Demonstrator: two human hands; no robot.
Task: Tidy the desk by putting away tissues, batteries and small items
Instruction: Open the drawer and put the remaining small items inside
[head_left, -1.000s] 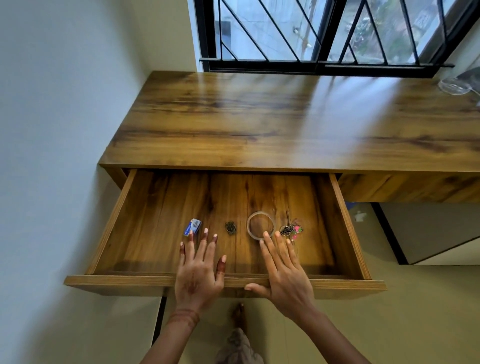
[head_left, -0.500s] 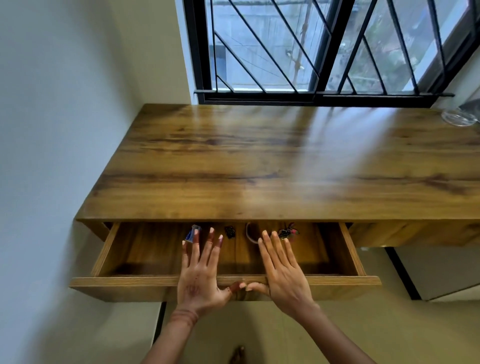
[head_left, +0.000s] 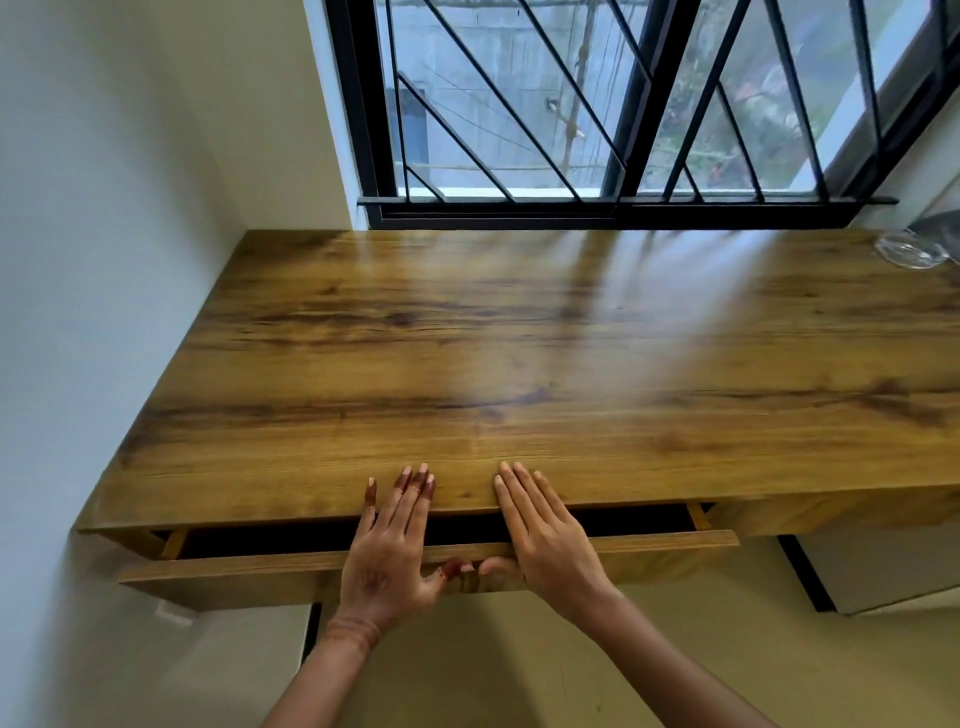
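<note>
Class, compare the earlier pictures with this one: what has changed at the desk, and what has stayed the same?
The drawer has slid inward, now nearly shut, so the small things inside it are out of sight. Left hand and right hand stay flat on its front edge, fingers now over the desk top. The glass dish has not moved.

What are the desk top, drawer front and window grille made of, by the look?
Desk top: wood or wood-look laminate, semi-gloss; streaky grain, soft window reflections. Drawer front: same brown grain, plainer pale top edge, so possibly laminated board. Window grille: thin black bars, probably painted metal.
</note>
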